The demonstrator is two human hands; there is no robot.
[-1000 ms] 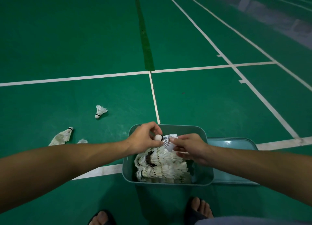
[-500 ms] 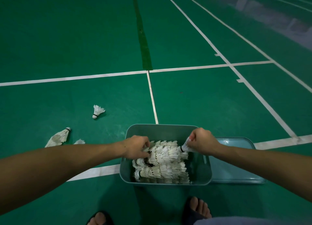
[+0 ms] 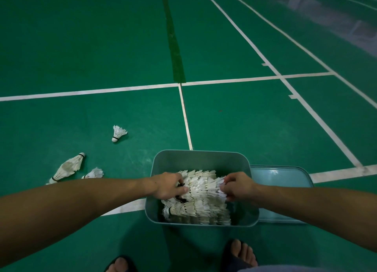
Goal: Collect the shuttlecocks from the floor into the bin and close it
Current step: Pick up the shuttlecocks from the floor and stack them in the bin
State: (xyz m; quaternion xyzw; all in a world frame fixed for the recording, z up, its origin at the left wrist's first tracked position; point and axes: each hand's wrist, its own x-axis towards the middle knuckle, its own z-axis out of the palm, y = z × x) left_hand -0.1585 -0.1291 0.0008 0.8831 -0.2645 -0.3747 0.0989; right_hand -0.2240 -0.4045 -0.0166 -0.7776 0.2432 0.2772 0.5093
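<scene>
A green court floor [image 3: 81, 47] is stretching far ahead, white lines [image 3: 89, 92] crossing it, a darker green strip [image 3: 173, 47] running away centrally. Dim light is reflecting far right.

Dim, even light from overhead leaves soft shadows around the feet [image 3: 238, 253], while court lines [image 3: 302, 100] bow and the far-right corner blurs.

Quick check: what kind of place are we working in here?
Most likely an indoor badminton court: green floor marked with white lines, loose shuttlecocks lying on it, and a bin stacked with more.
</scene>
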